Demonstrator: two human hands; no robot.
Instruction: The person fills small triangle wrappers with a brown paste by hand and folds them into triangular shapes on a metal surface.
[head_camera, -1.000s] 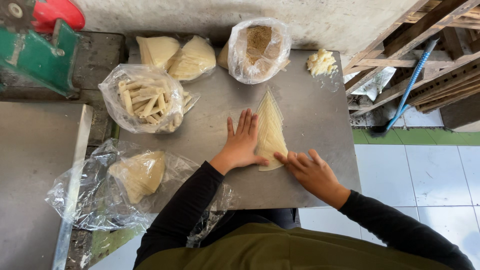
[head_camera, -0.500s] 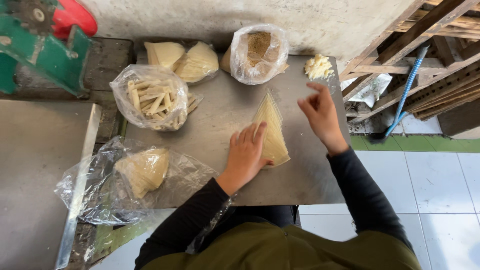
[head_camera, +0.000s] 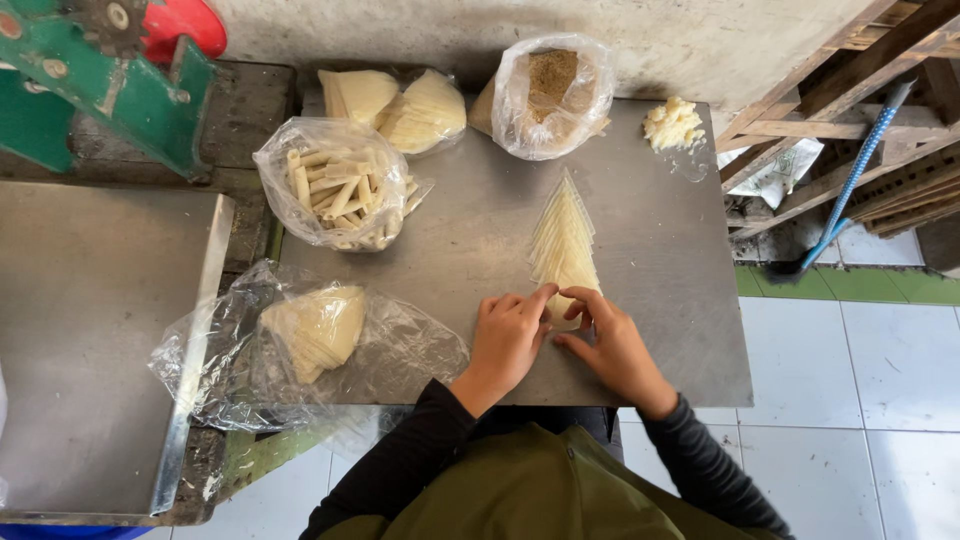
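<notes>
The tabletop (head_camera: 660, 300) is dull grey metal. On it a fanned stack of pale yellow sheets (head_camera: 565, 245) forms a ridged, stepped pattern. At upper centre, a clear bag (head_camera: 550, 95) holds something brown, perhaps crumbs. A cream lump (head_camera: 672, 123) lies at upper right. The rolled sticks (head_camera: 335, 190) are pale yellow. The machine (head_camera: 90, 80) at upper left is green and red. The sleeves (head_camera: 400, 470) are black, the apron (head_camera: 540, 490) olive green.

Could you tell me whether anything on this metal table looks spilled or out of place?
Mostly tidy. One plastic bag of pale wrappers hangs over the table front edge, and a small filling lump sits bare on the far corner.
</notes>
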